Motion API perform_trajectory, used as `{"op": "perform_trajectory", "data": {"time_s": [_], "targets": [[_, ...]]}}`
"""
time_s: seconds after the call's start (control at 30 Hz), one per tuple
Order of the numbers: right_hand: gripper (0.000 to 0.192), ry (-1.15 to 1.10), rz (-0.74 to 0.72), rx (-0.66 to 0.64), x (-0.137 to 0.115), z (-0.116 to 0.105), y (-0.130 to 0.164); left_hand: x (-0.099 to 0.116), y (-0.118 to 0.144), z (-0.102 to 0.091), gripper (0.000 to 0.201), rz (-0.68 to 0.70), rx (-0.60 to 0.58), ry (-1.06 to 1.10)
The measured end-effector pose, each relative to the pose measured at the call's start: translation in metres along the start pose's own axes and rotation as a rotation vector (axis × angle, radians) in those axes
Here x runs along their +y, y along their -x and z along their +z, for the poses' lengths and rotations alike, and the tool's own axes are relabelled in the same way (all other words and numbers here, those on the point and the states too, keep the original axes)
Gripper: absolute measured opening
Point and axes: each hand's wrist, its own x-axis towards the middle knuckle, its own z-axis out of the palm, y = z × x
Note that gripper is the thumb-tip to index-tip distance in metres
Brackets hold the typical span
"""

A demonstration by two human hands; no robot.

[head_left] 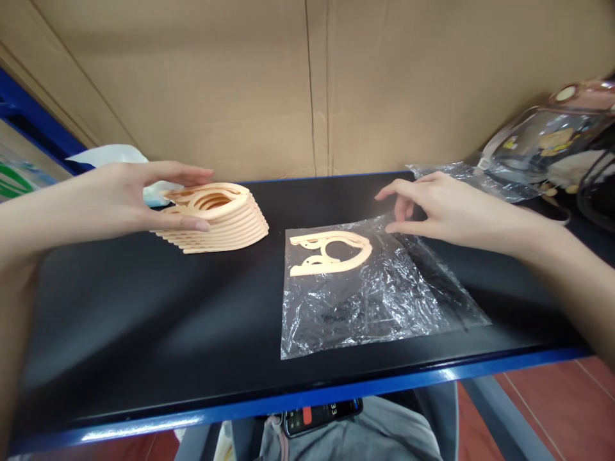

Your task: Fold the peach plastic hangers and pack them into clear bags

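Note:
A stack of folded peach-coloured plastic hangers rests on the black tabletop at left. My left hand is at its upper left end, thumb along the near side and fingers stretched over the far side, with a gap between them; I cannot tell how firmly it touches. One more folded hanger lies flat at the clear plastic bag; whether it is inside or on top is unclear. Over the bag's far right edge, my right hand has its thumb and index finger apart, nothing visible between them.
Behind the black table stands a cardboard wall. A white packet sits behind my left hand. More clear plastic and a transparent bag are at back right. A phone lies on my lap below the blue table edge.

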Motion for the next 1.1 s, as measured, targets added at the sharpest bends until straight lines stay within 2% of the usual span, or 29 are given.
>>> {"op": "perform_trajectory", "data": {"time_s": [0.1,0.17,0.27,0.33,0.47,0.6,0.8,0.97,1.1], "targets": [[0.041,-0.001,0.006,0.033,-0.001,-0.001,-0.001,0.003,0.002,-0.001,0.109,0.076,0.063,0.040],[0.038,-0.002,0.004,0.071,-0.005,0.000,-0.003,0.010,0.005,0.001,0.099,0.201,0.135,0.062],[0.032,-0.076,0.003,0.163,-0.017,0.004,-0.004,0.035,0.014,0.011,0.079,0.411,0.240,0.093],[0.030,-0.235,0.013,0.192,-0.031,0.009,-0.004,0.057,0.022,0.023,0.074,0.553,0.278,0.142],[0.031,-0.677,-0.020,0.039,-0.059,0.021,0.001,0.094,0.038,0.050,0.070,0.756,0.305,0.063],[0.029,-0.893,0.003,-0.036,-0.071,0.026,0.003,0.107,0.047,0.063,0.069,0.753,0.314,-0.013],[0.030,-1.069,0.141,-0.057,-0.060,0.023,-0.001,0.102,0.046,0.057,0.070,0.693,0.309,-0.030],[0.029,-1.066,0.175,-0.018,-0.054,0.021,-0.002,0.096,0.039,0.056,0.069,0.647,0.279,-0.048],[0.035,-0.895,0.142,0.004,-0.049,0.021,-0.003,0.092,0.038,0.057,0.060,0.656,0.281,-0.047]]}}
